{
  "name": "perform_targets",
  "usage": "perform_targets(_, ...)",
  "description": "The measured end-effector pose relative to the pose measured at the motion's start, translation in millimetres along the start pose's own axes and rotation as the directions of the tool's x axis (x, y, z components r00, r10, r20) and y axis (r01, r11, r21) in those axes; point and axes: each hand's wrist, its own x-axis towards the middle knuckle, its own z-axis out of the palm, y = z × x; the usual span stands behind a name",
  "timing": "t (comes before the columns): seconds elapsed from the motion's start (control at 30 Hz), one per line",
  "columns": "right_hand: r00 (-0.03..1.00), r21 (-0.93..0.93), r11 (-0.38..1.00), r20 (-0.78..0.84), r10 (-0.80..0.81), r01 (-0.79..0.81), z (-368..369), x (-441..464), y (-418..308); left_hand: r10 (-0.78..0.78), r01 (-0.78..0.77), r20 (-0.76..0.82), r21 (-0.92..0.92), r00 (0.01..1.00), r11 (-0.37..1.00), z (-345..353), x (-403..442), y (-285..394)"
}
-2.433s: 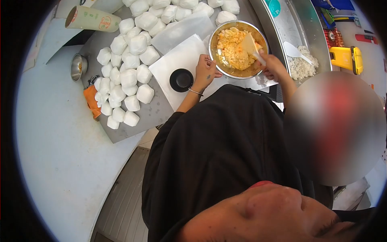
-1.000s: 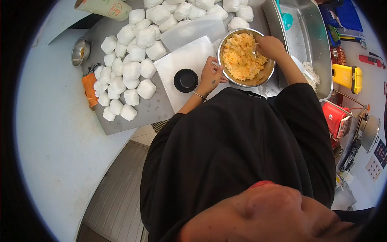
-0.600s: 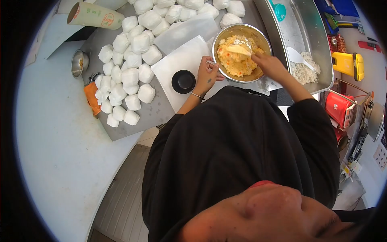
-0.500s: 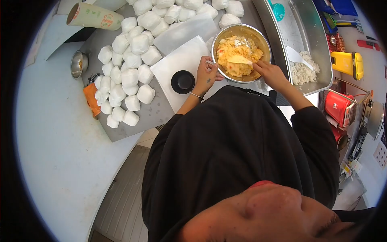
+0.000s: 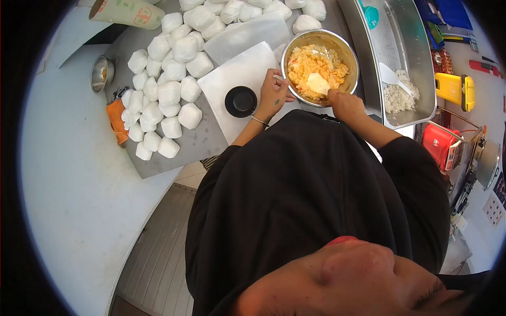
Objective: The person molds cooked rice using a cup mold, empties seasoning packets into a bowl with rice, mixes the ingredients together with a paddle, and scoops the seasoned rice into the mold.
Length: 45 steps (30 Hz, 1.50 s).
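A steel mixing bowl (image 5: 346,54) holds orange-yellow rice (image 5: 327,67), with a few reddish bits in it. My left hand (image 5: 274,96) is closed at the bowl's left rim, fingers and thumb on the edge. In my right hand (image 5: 346,107) is the handle of a rice paddle (image 5: 318,83), its pale blade resting in the orange rice. The grip hides most of the handle. Left of my left wrist, a small black bowl (image 5: 241,101) sits on white paper sheets (image 5: 224,79).
Many white wrapped packets (image 5: 184,50) cover the left of the steel table. A deep steel tray (image 5: 369,63) on the right holds white rice (image 5: 399,100) and a white paddle (image 5: 392,78). An orange cloth (image 5: 117,121) and a small steel bowl (image 5: 98,76) lie far left.
My right hand has turned and shifted slightly down, swinging the paddle's blade from lying sideways to pointing up and left in the orange rice. My left hand stays at the rim.
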Motion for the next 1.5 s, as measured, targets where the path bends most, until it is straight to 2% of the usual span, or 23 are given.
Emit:
perform_targets(0.17, 0.995, -0.182, 0.981, -0.069, -0.076, 0.062, -13.3, 69.2, 13.5, 0.015, -0.015, 0.004, 0.013, 1.0, 1.0, 0.0, 0.7, -3.0)
perform_targets(0.23, 0.958, -0.334, 0.924, -0.148, -0.246, 0.186, -73.7, 73.3, 19.6, 0.007, -0.007, -0.006, 0.017, 1.0, 1.0, 0.3, 0.6, -2.1)
perform_targets(0.3, 0.975, -0.478, 0.87, -0.109, -0.193, 0.119, -105.8, 90.2, 31.7, 0.011, -0.011, -0.011, 0.016, 1.0, 1.0, 0.5, 0.7, -2.0)
perform_targets(0.4, 0.953, -0.612, 0.782, -0.152, -0.261, 0.116, -117.5, 89.4, 33.9, 0.024, -0.025, -0.034, -0.018, 0.999, 1.0, 2.0, -1.1, -4.4)
perform_targets(0.5, 0.981, -0.497, 0.863, -0.107, -0.161, 0.087, -88.1, 89.7, 52.3, 0.024, -0.025, -0.02, -0.016, 0.999, 1.0, 2.1, 0.4, -5.8)
perform_targets(0.6, 0.983, -0.287, 0.941, 0.094, -0.159, 0.18, -88.3, 58.6, 61.8, -0.004, 0.003, -0.022, -0.04, 1.0, 0.999, 2.1, 0.8, -6.7)
perform_targets(0.67, 0.985, -0.053, 0.997, 0.164, -0.054, 0.064, -66.0, 46.0, 62.4, -0.022, 0.021, -0.017, -0.053, 1.0, 0.998, 3.3, 0.6, -4.8)
perform_targets(0.73, 0.986, 0.136, 0.982, -0.122, -0.117, 0.134, -1.2, 41.0, 84.4, -0.034, 0.033, -0.012, -0.052, 0.999, 0.998, 3.9, -1.9, 0.9)
perform_targets(0.77, 0.996, 0.459, 0.888, 0.076, -0.037, -0.002, -1.9, 35.7, 80.5, -0.038, 0.037, -0.01, -0.059, 0.999, 0.998, 3.2, -2.0, 0.2)
perform_targets(0.8, 0.958, 0.698, 0.69, 0.287, -0.024, -0.192, -5.0, 30.0, 73.2, -0.042, 0.042, -0.007, -0.065, 0.999, 0.997, 3.0, -1.8, -1.5)
perform_targets(0.83, 0.875, 0.814, 0.416, 0.477, -0.081, -0.406, -6.1, 25.5, 65.4, -0.048, 0.047, -0.001, -0.071, 0.999, 0.996, 3.4, -1.5, -2.5)
perform_targets(0.93, 0.934, 0.918, 0.171, 0.357, 0.029, -0.356, 10.3, 22.8, 29.1, -0.05, 0.05, 0.0, -0.064, 0.999, 0.997, 5.7, -1.8, -2.7)
perform_targets(1.03, 0.967, 0.865, 0.446, 0.15, 0.205, -0.229, 8.6, 30.4, -17.6, -0.054, 0.056, 0.012, -0.142, 0.998, 0.988, 7.3, 0.7, -9.7)
perform_targets(1.1, 0.981, 0.582, 0.802, -0.036, 0.189, -0.133, 16.3, 33.2, -47.4, -0.051, 0.051, 0.006, -0.155, 0.999, 0.987, 8.8, -0.6, -9.6)
perform_targets(1.13, 0.981, 0.381, 0.92, -0.122, 0.149, -0.092, 18.0, 31.7, -54.8, -0.048, 0.048, 0.002, -0.163, 0.999, 0.986, 9.8, -0.9, -9.1)
perform_targets(1.23, 0.988, 0.276, 0.95, -0.013, 0.156, -0.147, -0.4, 20.1, -51.0, -0.05, 0.051, 0.013, -0.183, 0.999, 0.982, 7.8, -1.0, -13.2)
perform_targets(1.33, 0.979, 0.079, 0.993, -0.179, 0.101, -0.088, -33.7, 3.9, -0.7, -0.05, 0.054, 0.025, -0.166, 0.998, 0.985, 6.1, 0.6, -14.7)
perform_targets(1.37, 0.915, -0.052, 0.996, -0.4, 0.043, -0.07, -16.8, 16.9, 28.0, -0.044, 0.048, 0.026, -0.169, 0.999, 0.984, 6.3, 0.1, -15.3)
perform_targets(1.43, 0.954, 0.081, 0.991, -0.273, 0.127, -0.109, -43.8, 21.1, 40.1, -0.03, 0.035, 0.031, -0.17, 0.999, 0.985, 5.7, 0.0, -14.5)
perform_targets(1.5, 0.96, 0.065, 0.996, -0.271, 0.075, -0.059, -47.6, 16.2, 23.9, -0.039, 0.043, 0.026, -0.17, 0.999, 0.985, 6.0, 0.2, -12.1)
